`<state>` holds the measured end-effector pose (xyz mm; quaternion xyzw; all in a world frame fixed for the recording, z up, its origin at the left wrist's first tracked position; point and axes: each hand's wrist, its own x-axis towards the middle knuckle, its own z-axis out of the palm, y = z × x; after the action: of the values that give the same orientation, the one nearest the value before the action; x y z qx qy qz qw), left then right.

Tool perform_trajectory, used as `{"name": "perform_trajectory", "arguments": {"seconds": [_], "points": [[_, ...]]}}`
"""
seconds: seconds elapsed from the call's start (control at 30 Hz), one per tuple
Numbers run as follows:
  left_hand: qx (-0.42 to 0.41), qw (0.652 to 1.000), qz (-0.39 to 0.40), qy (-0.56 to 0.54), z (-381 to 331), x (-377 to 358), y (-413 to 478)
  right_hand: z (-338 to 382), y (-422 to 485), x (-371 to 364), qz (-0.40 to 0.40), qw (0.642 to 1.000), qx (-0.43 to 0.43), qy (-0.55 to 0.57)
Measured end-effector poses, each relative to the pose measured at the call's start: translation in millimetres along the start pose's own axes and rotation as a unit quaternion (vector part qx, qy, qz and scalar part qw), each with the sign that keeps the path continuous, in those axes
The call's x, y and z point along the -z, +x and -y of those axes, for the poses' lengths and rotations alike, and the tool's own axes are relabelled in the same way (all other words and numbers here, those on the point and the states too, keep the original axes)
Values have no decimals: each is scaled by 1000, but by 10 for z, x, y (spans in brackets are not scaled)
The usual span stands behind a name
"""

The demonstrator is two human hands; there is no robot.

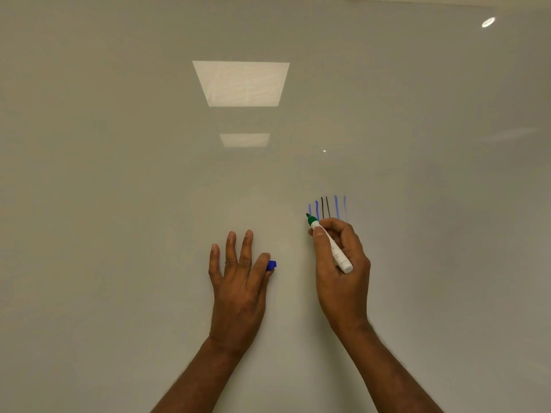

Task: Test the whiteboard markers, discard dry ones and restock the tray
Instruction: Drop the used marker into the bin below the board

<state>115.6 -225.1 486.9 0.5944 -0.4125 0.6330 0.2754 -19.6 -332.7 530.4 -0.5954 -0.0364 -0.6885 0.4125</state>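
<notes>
Two bare forearms come up from the bottom edge. The left hand (238,281) lies with its back to the camera. Three of its fingers are straight and spread, pointing up. The forefinger curls down onto a small blue plastic cap (271,265), which sticks out to the right of the fingertip. The thumb is hidden, so how the cap is pinched from beneath cannot be seen.

To the right and well apart from it, the right hand (343,263) is wrapped round a white-barrelled marker with a green tip (332,247), thumb and fingers curled on the barrel. The marker's long axis runs on a slant: its flat white butt end sits low and right over the knuckles, and the green nib points up and to the left. The nib is at the surface of the glossy pale whiteboard (119,204), though actual contact cannot be judged.

Just above and right of the nib stands a row of short upright test strokes (327,207): two blue, two black, then two more blue, the last one faint.

Higher on the whiteboard are two rectangular light reflections (241,83), one above the other, and a small round glare spot (488,22) at top right.
</notes>
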Motion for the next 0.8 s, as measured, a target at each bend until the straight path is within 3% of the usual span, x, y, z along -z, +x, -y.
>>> {"name": "perform_trajectory", "arguments": {"seconds": [0.4, 0.8], "points": [[-20, 999, -17, 47, -17, -143, 13, -173, 123, -76, 2, 996, 57, -73], [-18, 1000, -12, 23, -39, -113, 28, -253, -329, 228, 22, 995, 6, -99]]}}
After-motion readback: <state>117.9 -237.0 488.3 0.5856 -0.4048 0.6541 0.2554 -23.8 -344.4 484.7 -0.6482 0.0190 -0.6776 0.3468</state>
